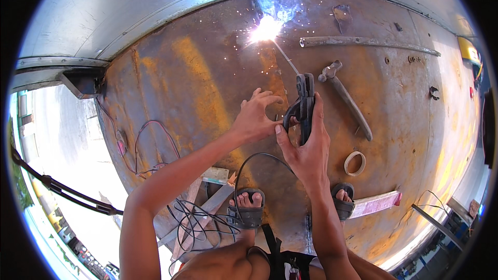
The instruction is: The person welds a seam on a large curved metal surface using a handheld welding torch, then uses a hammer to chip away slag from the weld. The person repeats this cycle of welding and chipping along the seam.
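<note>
My right hand [307,153] is wrapped round a black welding electrode holder [305,105]. A thin welding rod [286,56] runs from its jaws up and left to a bright arc [266,29], where sparks and bluish smoke rise off the rusty steel floor [207,80]. The glare hides the spot being welded. Close beside the holder's lever, my left hand [257,116] has its fingers spread and curved; its thumb is near or touching the holder, I cannot tell which. A black cable [261,155] curves below the hands.
A hammer [346,96] lies right of the holder, a metal pipe [371,44] beyond it. A ring [355,164] sits near my sandalled right foot [343,197]. Tangled cables [194,223] and scrap bars [218,202] lie by my left foot. A metal wall [140,10] bounds the far side.
</note>
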The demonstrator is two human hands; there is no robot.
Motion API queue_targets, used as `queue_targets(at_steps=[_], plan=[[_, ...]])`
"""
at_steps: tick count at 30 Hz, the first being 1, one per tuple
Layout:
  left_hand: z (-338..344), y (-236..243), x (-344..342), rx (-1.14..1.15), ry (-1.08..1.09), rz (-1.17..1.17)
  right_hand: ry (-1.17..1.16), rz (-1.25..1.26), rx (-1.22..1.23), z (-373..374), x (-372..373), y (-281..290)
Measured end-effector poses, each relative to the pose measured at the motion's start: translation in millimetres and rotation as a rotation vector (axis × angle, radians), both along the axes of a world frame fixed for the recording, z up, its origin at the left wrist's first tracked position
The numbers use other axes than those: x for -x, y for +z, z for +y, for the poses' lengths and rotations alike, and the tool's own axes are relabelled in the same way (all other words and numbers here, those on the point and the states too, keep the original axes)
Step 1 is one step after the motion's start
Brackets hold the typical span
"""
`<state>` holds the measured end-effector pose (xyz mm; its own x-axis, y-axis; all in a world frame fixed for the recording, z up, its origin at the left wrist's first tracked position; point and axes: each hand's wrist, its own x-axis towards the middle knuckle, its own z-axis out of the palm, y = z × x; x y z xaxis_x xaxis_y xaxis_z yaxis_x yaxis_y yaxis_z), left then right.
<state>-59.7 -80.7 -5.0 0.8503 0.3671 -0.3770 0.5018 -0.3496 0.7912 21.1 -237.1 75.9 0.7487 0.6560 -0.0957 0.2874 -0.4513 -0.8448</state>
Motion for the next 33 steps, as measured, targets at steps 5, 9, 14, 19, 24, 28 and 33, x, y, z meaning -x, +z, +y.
queue_targets(at_steps=[5,9,14,19,24,28,33], plan=[[0.3,4.5,-0.2,0.015,0.004,0.015,0.003,-0.004,-0.013,0.3,0.0,-0.3],[-0.1,4.1,-0.6,0.010,0.008,0.016,0.005,-0.013,-0.014,-0.8,0.3,-2.6],[-1.3,9.6,-0.5,0.000,-0.002,0.045,0.003,0.005,-0.016,-1.2,0.0,-2.0],[-0.7,5.5,-0.1,-0.005,-0.005,0.041,0.009,-0.004,-0.013,-1.7,0.4,-2.2],[-1.1,-1.4,2.5,-0.013,-0.001,0.020,0.009,-0.012,-0.029,-2.1,0.8,-6.3],[0.7,0.3,-0.2,-0.017,-0.027,0.022,0.006,0.000,-0.034,-2.9,0.3,-6.0],[1.2,-6.4,2.0,0.000,-0.024,0.009,0.013,-0.018,-0.026,-2.3,0.8,-4.8]])
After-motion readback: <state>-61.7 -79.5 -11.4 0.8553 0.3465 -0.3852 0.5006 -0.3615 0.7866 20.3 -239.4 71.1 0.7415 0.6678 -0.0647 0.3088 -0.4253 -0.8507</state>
